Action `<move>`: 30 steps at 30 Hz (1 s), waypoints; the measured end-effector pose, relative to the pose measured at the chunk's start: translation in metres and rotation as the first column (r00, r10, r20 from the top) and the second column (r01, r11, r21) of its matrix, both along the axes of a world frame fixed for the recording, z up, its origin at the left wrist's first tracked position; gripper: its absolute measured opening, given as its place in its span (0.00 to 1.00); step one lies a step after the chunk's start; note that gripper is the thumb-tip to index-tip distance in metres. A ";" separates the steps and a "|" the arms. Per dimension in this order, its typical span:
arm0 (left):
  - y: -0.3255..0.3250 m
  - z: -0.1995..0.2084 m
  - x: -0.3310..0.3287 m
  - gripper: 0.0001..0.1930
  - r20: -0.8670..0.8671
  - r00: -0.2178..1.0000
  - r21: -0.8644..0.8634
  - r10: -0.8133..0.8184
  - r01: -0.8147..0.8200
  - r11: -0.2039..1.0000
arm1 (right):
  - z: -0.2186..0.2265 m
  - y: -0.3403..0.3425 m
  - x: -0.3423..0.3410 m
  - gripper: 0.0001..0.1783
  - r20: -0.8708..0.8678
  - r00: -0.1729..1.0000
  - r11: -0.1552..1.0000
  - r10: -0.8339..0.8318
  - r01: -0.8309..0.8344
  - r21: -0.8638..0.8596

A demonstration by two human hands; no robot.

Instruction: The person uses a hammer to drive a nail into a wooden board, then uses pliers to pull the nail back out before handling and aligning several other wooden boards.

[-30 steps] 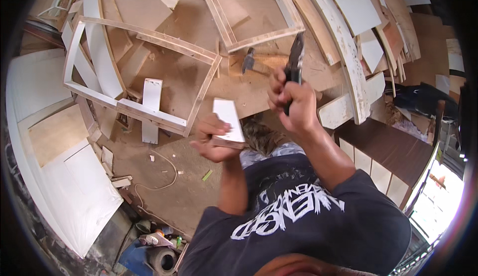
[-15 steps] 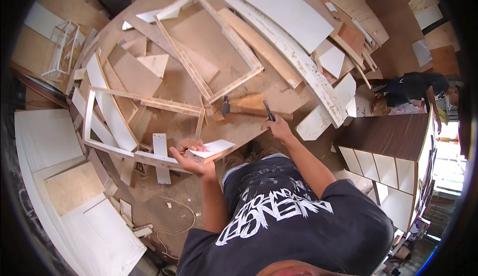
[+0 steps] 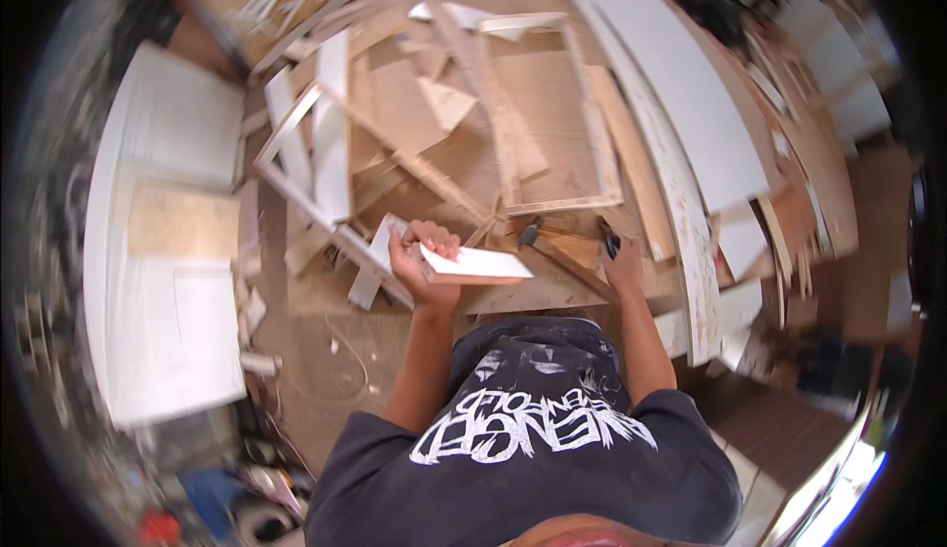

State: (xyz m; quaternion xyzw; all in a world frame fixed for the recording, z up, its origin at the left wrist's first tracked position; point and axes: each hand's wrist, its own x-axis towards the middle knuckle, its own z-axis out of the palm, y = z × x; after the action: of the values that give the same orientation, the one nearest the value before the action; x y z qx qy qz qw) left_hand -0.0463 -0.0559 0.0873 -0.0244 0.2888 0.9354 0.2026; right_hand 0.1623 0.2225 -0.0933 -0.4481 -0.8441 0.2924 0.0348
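The short white-faced wooden board (image 3: 478,265) sits in the left hand (image 3: 422,256), held out in front of the dark shirt and over the near edge of the tabletop (image 3: 493,297). That hand is partly curled around the board's left end, fingers pressed on the white face, the rest of its length jutting free to the right. The right hand (image 3: 624,271) is bent around a black tool (image 3: 609,241), too blurred to tell its kind; it is near the hammer (image 3: 531,234), just below a rectangular wooden frame (image 3: 562,210). The board looks stiff and fairly light, likely manageable in one hand, though a grip at one end probably lets the far end dip or twist. Its white face seems smooth and may slide under dusty fingers, while the bare brown edge should give better purchase. The surest hold would be across the width near the middle, thumb on one long edge and fingers on the other. Sharp corners and the thin white facing could chip if knocked.
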 end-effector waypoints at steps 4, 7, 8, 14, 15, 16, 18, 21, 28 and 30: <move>-0.009 0.023 0.016 0.31 -0.025 0.994 0.057 0.110 -0.109 0.992 | -0.015 0.001 0.000 0.29 -0.034 0.998 0.983 0.056 -0.049 0.177; -0.015 0.040 0.033 0.31 0.050 0.982 0.060 0.182 -0.185 0.981 | 0.009 -0.010 -0.006 0.30 -0.160 0.969 0.965 0.190 -0.155 0.212; -0.019 0.039 0.040 0.31 0.054 0.980 0.057 0.190 -0.193 0.979 | 0.028 -0.013 -0.012 0.32 -0.283 0.909 0.943 0.304 -0.245 0.227; -0.025 0.011 0.069 0.33 0.074 0.994 -0.031 0.083 -0.081 0.996 | 0.122 -0.052 -0.048 0.41 -0.717 0.358 0.412 0.599 -0.905 -0.108; -0.018 0.008 0.072 0.33 0.100 0.993 -0.044 0.067 -0.062 0.997 | 0.117 -0.059 -0.050 0.41 -0.714 0.387 0.426 0.584 -0.894 -0.136; -0.009 0.004 0.074 0.32 0.139 0.982 -0.085 0.129 -0.118 0.989 | 0.109 -0.065 -0.049 0.41 -0.704 0.392 0.337 0.592 -0.914 -0.225; 0.007 -0.003 0.076 0.34 0.186 0.946 -0.163 0.266 -0.237 0.958 | 0.104 -0.067 -0.044 0.40 -0.693 0.401 0.248 0.600 -0.916 -0.315; 0.017 -0.023 0.087 0.39 0.077 0.977 -0.124 0.196 -0.186 0.975 | 0.102 -0.074 -0.030 0.35 -0.632 0.498 0.505 0.594 -0.842 -0.189; 0.042 -0.070 0.116 0.19 -0.077 0.988 -0.501 0.132 -0.153 0.852 | 0.093 -0.085 -0.018 0.36 -0.582 0.689 0.705 0.432 -0.660 -0.258; 0.041 -0.080 0.110 0.16 -0.073 0.993 -0.622 0.096 -0.121 0.774 | 0.084 -0.092 -0.015 0.35 -0.586 0.695 0.713 0.417 -0.650 -0.263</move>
State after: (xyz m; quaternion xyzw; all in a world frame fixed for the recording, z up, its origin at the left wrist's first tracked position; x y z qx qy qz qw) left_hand 0.0637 -0.0150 0.0070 -0.0896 0.5843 0.7971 0.1235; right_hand 0.1474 0.1301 -0.0095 -0.0811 -0.8094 0.5793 0.0513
